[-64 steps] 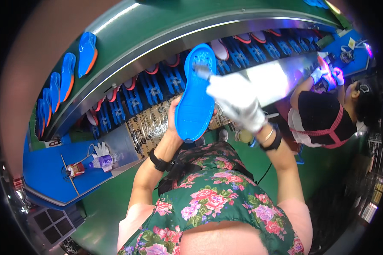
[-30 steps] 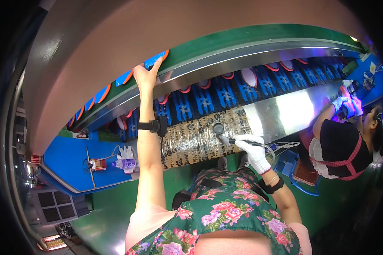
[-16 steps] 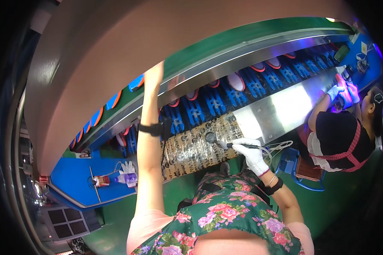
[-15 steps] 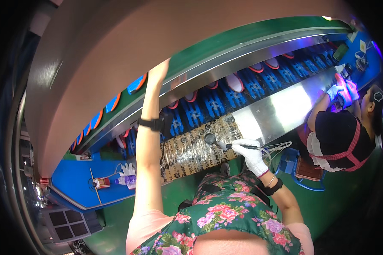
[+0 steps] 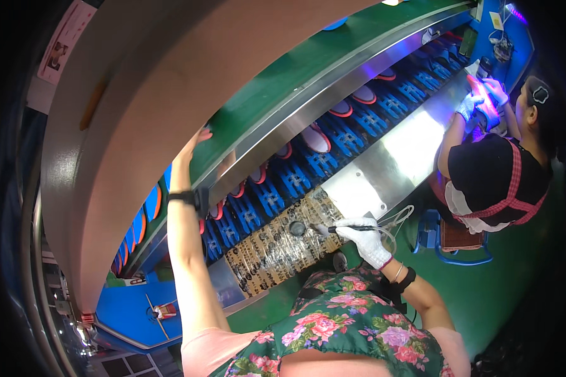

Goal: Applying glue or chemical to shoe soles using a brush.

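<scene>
My left hand [image 5: 197,143], bare and with a dark band on the wrist, reaches over the upper green belt [image 5: 258,94] at the edge of the beige hood. Its visible fingers look stretched out, holding nothing I can see; the hood hides part of it. In a white glove, my right hand [image 5: 366,242] grips a brush [image 5: 349,229] with a dark handle and pale tip. A thin pale tube [image 5: 394,234] loops from behind that hand. The brush tip is beside a small round dark piece [image 5: 297,228] on the tape-wrapped ledge [image 5: 264,261].
Blue racks [image 5: 296,178] and red-edged shoe soles [image 5: 316,138] line the lower conveyor. Blue-and-orange pieces [image 5: 152,204] sit on the upper belt, left. A co-worker [image 5: 490,169] at right holds a piece under purple light. A blue stool [image 5: 429,235] stands nearby.
My view has shifted. My left hand now shows outstretched fingers at the hood's edge, farther left in the picture. My right hand still holds the brush near the dark round piece.
</scene>
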A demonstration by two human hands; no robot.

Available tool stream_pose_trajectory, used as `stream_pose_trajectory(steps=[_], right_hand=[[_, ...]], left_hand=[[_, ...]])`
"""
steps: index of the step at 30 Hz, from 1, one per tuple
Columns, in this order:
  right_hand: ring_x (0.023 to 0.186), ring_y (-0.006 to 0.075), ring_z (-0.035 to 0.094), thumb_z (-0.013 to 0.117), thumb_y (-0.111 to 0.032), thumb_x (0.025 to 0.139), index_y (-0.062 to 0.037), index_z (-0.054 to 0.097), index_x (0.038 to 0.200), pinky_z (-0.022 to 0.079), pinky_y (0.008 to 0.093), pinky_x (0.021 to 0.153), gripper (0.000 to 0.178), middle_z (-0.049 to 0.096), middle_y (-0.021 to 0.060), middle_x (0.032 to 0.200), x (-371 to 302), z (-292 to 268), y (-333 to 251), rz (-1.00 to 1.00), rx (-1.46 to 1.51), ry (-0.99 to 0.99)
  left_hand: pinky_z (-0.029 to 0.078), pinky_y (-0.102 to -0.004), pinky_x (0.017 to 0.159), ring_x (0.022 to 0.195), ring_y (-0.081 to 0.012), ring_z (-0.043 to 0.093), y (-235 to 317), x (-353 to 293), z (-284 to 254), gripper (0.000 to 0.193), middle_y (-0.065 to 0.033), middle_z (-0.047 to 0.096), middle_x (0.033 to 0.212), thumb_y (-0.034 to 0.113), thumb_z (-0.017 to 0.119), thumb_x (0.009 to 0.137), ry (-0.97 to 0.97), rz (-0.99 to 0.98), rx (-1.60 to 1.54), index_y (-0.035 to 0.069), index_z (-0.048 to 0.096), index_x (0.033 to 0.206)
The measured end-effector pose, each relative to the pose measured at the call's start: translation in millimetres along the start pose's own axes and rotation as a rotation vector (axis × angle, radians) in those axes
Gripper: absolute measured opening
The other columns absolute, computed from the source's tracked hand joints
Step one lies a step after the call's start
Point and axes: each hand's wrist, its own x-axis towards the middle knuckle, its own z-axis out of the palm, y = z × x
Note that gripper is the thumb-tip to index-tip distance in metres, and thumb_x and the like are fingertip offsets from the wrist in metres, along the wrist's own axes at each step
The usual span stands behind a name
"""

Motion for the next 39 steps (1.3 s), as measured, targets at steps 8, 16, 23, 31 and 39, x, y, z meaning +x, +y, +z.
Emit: stream_pose_trajectory(steps=[8, 16, 23, 31, 39], right_hand=[[0.075, 0.0068, 0.064, 0.073, -0.003, 0.089, -0.0004, 0.077, 0.108, 0.050, 0.0232, 0.069, 0.019, 0.076, 0.0022, 0.090, 6.8, 19.0, -23.5, -0.019, 0.030, -0.043], [0.071, 0.0143, 0.066, 0.069, 0.006, 0.086, 0.0017, 0.072, 0.102, 0.053, 0.0248, 0.067, 0.017, 0.073, 0.0101, 0.089, 2.9, 70.6, -90.9, -0.027, 0.282, -0.100], [0.097, 0.0214, 0.071, 0.072, 0.007, 0.084, 0.0051, 0.074, 0.103, 0.057, 0.0306, 0.086, 0.019, 0.074, 0.0178, 0.110, -8.5, 108.3, -117.5, -0.256, 0.150, -0.245], [0.091, 0.0213, 0.073, 0.078, 0.004, 0.079, 0.0031, 0.076, 0.099, 0.058, 0.0317, 0.082, 0.020, 0.076, 0.0158, 0.101, -6.8, 123.7, -126.8, -0.571, -0.334, -0.307], [0.092, 0.0227, 0.072, 0.078, 0.004, 0.077, -0.0003, 0.077, 0.098, 0.057, 0.0342, 0.082, 0.022, 0.076, 0.0147, 0.103, -12.1, 120.0, -125.7, -0.736, -0.507, -0.249]], left_hand=[[0.050, -0.0292, 0.091, 0.109, -0.0148, 0.057, -20.6, -250.6, -1.4, 0.036, -0.0060, 0.059, 0.114, 0.009, 0.074, 0.090, 0.343, 0.058, -0.109, 0.010, 0.059, 0.122], [0.054, -0.0388, 0.094, 0.104, -0.0232, 0.067, -57.4, -274.9, 83.2, 0.045, -0.0120, 0.068, 0.116, 0.015, 0.070, 0.087, 0.178, -0.320, -1.002, -0.001, 0.057, 0.128], [0.051, -0.0480, 0.105, 0.114, -0.0382, 0.065, -41.6, -311.8, 128.6, 0.065, -0.0266, 0.063, 0.130, 0.019, 0.061, 0.080, -0.142, -0.159, -1.087, -0.013, 0.049, 0.135], [0.041, -0.0502, 0.113, 0.136, -0.0323, 0.049, -22.3, -361.2, 150.3, 0.110, -0.0137, 0.052, 0.148, 0.088, 0.048, 0.082, -0.247, -0.427, -1.698, 0.007, 0.037, 0.154], [0.052, -0.0412, 0.100, 0.115, -0.0245, 0.061, 4.5, -367.3, 164.9, 0.092, -0.0092, 0.062, 0.128, 0.084, 0.023, 0.093, -0.004, -0.463, -1.391, 0.012, 0.048, 0.145]])
